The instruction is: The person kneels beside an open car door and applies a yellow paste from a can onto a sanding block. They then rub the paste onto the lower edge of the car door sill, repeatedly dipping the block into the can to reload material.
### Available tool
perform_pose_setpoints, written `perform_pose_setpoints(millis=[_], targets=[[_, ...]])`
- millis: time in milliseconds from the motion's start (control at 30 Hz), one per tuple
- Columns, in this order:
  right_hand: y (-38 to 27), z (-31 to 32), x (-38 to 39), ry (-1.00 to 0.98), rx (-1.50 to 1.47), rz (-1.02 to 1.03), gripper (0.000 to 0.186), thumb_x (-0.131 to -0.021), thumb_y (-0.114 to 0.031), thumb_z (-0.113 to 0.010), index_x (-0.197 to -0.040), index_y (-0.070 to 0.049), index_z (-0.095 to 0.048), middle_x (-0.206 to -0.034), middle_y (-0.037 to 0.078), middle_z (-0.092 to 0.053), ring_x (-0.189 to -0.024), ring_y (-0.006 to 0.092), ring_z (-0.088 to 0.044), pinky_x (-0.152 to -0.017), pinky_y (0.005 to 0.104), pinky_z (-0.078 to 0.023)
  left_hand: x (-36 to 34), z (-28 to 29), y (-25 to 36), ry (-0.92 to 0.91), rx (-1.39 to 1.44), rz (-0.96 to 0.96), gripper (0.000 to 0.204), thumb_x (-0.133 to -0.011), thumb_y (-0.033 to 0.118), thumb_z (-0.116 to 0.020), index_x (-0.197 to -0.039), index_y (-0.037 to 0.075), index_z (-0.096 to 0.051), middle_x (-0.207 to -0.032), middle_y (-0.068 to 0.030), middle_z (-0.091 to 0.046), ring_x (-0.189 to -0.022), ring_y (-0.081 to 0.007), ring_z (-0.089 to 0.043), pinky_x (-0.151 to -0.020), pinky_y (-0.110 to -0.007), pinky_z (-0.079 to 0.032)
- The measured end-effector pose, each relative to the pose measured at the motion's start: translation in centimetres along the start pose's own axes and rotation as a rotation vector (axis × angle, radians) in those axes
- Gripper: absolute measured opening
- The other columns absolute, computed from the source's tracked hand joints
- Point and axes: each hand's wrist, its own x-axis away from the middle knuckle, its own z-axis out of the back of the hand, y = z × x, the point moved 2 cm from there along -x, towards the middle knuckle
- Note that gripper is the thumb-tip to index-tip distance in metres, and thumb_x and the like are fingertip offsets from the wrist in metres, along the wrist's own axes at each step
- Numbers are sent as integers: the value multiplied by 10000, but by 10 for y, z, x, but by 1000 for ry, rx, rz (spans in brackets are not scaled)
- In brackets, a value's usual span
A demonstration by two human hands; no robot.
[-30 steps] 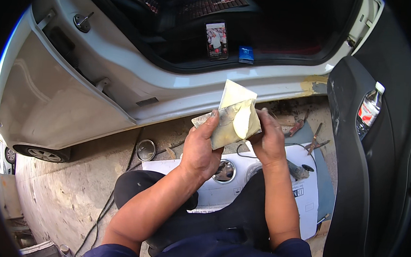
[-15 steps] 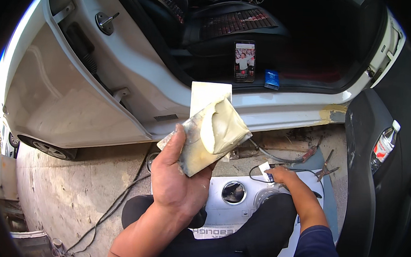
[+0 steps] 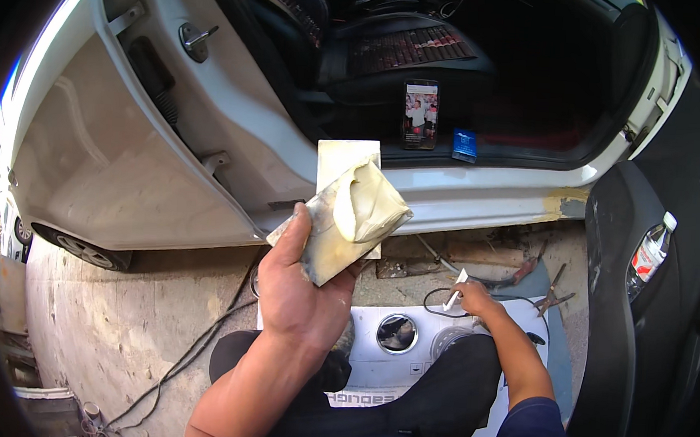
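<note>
My left hand point(image 3: 305, 304) is raised in the middle, wrapped round a stained putty spreader point(image 3: 325, 257) with a thick mound of cream filler point(image 3: 376, 206) on it. A pale rectangular plate point(image 3: 342, 158) lies crosswise beneath the spreader, in the same grip. Lower and to the right, my right hand point(image 3: 480, 298) pinches a small white, flat-looking object point(image 3: 457, 295); its kind is unclear. Nearest to that hand are a round open tin point(image 3: 397, 334) with a shiny rim and a round, clear-looking piece point(image 3: 448, 338), partly covered by my knee.
Ahead is the white car's sill point(image 3: 464, 195), with a filler patch point(image 3: 563, 203) at its right. A phone point(image 3: 420, 115) and a blue box point(image 3: 464, 145) rest in the doorway. A bottle point(image 3: 650, 257) sits in the door point(image 3: 612, 315). Clamps point(image 3: 552, 293) and cables lie on the ground.
My left hand has shifted slightly left with the spreader and plate. My right hand has turned the white object more upright. The view has tilted a little.
</note>
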Motion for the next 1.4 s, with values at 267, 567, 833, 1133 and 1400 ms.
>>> perform_pose_setpoints(millis=[267, 567, 833, 1133, 1400], targets=[[-53, 82, 50, 577, -684, -122, 301, -870, 21, -776, -1132, -93, -683, -981, 45, -674, -900, 181, -668, -845, 332, -557, -4, -16, -31, 43, -28, 102, 429, -1174, 360, -538, -1442, 28, -580, -1393, -104, -686, -1278, -247, -684, -1166, -450, -519], [-118, 77, 82, 349, -2234, 357, 681, -1062, -254, -726, -1646, -70, -425, -1772, 231, -333, -1654, 441, -271, -1371, 564, -242, -7, -16, -45, -59, -9, 178, 434, -1188, 356, -509, -1459, 25, -581, -1411, -94, -668, -1301, -218, -660, -1197, -435, -475], [-122, 56, 82, 668, -2137, 173, 727, -977, -225, -824, -1628, -176, -505, -1768, 121, -396, -1622, 371, -363, -1349, 573, -273, -14, -9, -43, -133, -24, 196, 452, -1183, 382, -511, -1461, 31, -579, -1395, -93, -681, -1283, -223, -673, -1154, -435, -501], [-175, 87, 100, 557, -1862, 89, 434, -1020, -86, -711, -1428, -43, -571, -1170, 122, -726, -1007, 246, -745, -918, 414, -634, -17, -7, -44, 26, -88, 147, 426, -1166, 378, -550, -1435, 50, -587, -1354, -98, -702, -1202, -229, -706, -1024, -424, -560], [-230, 153, 131, 441, -1742, 191, 515, -954, -113, -679, -1426, 23, -524, -1133, 173, -732, -1040, 311, -774, -896, 440, -666, -31, 0, -63, 70, -140, 159, 408, -1137, 376, -607, -1411, 74, -611, -1345, -86, -707, -1214, -255, -702, -1052, -454, -557]])
